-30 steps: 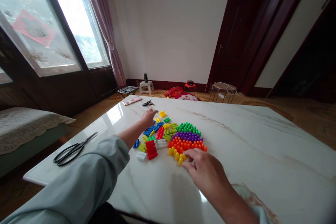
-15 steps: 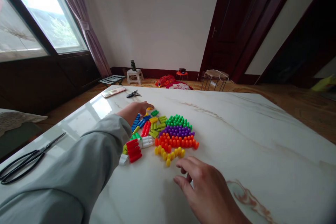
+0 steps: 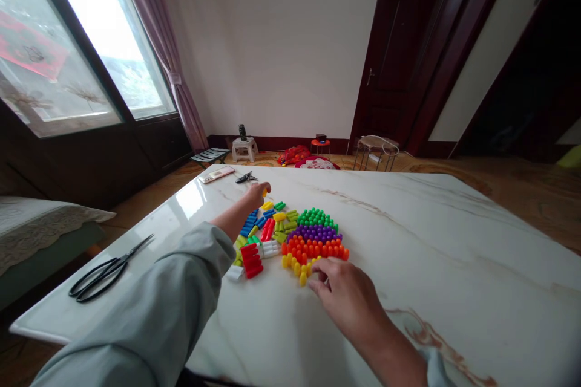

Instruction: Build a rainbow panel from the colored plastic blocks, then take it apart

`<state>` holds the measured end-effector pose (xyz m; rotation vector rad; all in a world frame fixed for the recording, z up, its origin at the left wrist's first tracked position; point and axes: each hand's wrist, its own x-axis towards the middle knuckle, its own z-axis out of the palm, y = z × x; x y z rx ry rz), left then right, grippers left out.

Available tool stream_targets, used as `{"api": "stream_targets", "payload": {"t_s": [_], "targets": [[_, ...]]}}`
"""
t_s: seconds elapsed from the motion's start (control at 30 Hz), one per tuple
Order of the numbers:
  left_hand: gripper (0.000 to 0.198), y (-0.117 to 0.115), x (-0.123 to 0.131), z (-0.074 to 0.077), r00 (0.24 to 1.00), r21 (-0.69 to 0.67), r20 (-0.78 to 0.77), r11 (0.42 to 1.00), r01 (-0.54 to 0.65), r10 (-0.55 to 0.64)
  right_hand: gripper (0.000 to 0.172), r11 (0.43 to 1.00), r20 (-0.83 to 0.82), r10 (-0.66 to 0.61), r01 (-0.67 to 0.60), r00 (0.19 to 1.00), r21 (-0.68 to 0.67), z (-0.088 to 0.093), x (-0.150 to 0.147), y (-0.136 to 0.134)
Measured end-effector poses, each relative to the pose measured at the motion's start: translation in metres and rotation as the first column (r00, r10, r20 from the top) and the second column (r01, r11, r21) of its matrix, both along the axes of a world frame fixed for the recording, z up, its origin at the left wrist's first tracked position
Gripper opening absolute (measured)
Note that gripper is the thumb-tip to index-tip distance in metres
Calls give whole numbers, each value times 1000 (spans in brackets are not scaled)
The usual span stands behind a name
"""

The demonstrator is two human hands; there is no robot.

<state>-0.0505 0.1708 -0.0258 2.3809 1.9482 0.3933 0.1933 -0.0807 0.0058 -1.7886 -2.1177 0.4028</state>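
My left hand (image 3: 259, 191) is at the far side of the loose pieces, its fingertips pinched on a small yellow plastic piece (image 3: 265, 192). Below it lie blue pieces (image 3: 249, 224), red pieces (image 3: 252, 261), white pieces (image 3: 270, 248) and lime-green pieces (image 3: 280, 236) in small groups. Bands of rounded pegs stand to their right: green (image 3: 318, 217), purple (image 3: 315, 233), orange (image 3: 318, 248), and a short row of yellow pegs (image 3: 297, 267) nearest me. Beside that yellow row is my right hand (image 3: 342, 287), fingers curled with thumb and index apart; whether it touches a peg is unclear.
Black-handled scissors (image 3: 106, 272) lie at the left of the white marble-look table (image 3: 431, 230). A phone (image 3: 218, 175) and a bunch of keys (image 3: 246, 177) rest near the far left edge. Stools, including a white one (image 3: 245, 149), stand on the floor beyond.
My left hand has risen off the pieces with a yellow one in its fingers. My right hand has moved closer to the yellow row. The view has shifted slightly left and up.
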Motion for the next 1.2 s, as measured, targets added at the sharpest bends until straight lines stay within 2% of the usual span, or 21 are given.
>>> {"api": "stream_targets", "payload": {"t_s": [0.07, 0.13, 0.2, 0.27, 0.3, 0.4, 0.47, 0.5, 0.53, 0.6, 0.63, 0.7, 0.77, 0.83, 0.9, 0.97, 1.07, 1.13, 1.2], "targets": [[39, -18, -4, 9, 998, 16, 55, 999, -35, 34, 14, 999, -11, -23, 23, 1000, 27, -1, 0, 3], [35, -41, -3, 19, 974, -53, 209, 995, -79, 89, 17, 998, -52, -50, 52, 997, 36, -2, -1, 7], [29, -70, 3, 29, 877, -208, 455, 976, -62, 153, 20, 996, -133, -73, 78, 988, 33, -5, -1, 13], [18, -103, 14, 38, 713, -325, 678, 943, 70, 181, 21, 995, -246, -82, 95, 966, 38, -8, -1, 19], [15, -120, 22, 41, 624, -331, 764, 929, 165, 161, 22, 994, -311, -83, 101, 947, 42, -9, -1, 22], [26, -170, 43, 42, 446, -294, 890, 865, 407, 92, 29, 996, -528, -51, 79, 848, 30, -14, -3, 28], [36, -198, 56, 34, 363, -210, 931, 846, 490, 21, 36, 999, -658, -31, 47, 753, 7, -16, -3, 28], [38, -210, 62, 27, 353, -157, 935, 858, 490, -30, 38, 999, -702, -21, 35, 712, 6, -18, -3, 26], [38, -220, 67, 18, 385, -106, 919, 884, 455, -88, 39, 999, -726, -9, 30, 688, 16, -19, -2, 24], [44, -235, 78, -4, 556, 23, 806, 948, 317, -205, 36, 998, -722, 16, 35, 692, 56, -25, 0, 17], [48, -240, 83, -16, 639, 90, 729, 960, 267, -246, 34, 996, -702, 25, 39, 712, 76, -28, 1, 13], [49, -250, 92, -41, 741, 171, 599, 952, 254, -305, 32, 995, -661, 10, 61, 751, 85, -36, 3, 4], [45, -258, 102, -65, 786, 218, 525, 945, 245, -325, 32, 990, -640, -28, 110, 768, 89, -46, 2, -6], [43, -266, 110, -81, 795, 244, 522, 947, 209, -310, 34, 980, -644, -60, 168, 763, 107, -60, 0, -14], [42, -273, 116, -88, 785, 253, 550, 953, 168, -285, 41, 972, -673, -106, 218, 732, 83, -78, -1, -21], [42, -278, 119, -87, 765, 257, 574, 951, 171, -292, 48, 972, -718, -167, 237, 676, -3, -98, 0, -26], [44, -283, 120, -79, 691, 272, 604, 917, 290, -398, 53, 979, -784, -176, 190, 596, -75, -123, 6, -30], [49, -284, 120, -74, 629, 277, 634, 891, 359, -450, 52, 983, -815, -162, 166, 556, -83, -131, 10, -32], [52, -284, 119, -71, 597, 265, 662, 887, 378, -452, 49, 981, -830, -171, 168, 531, -95, -132, 11, -34]]}}
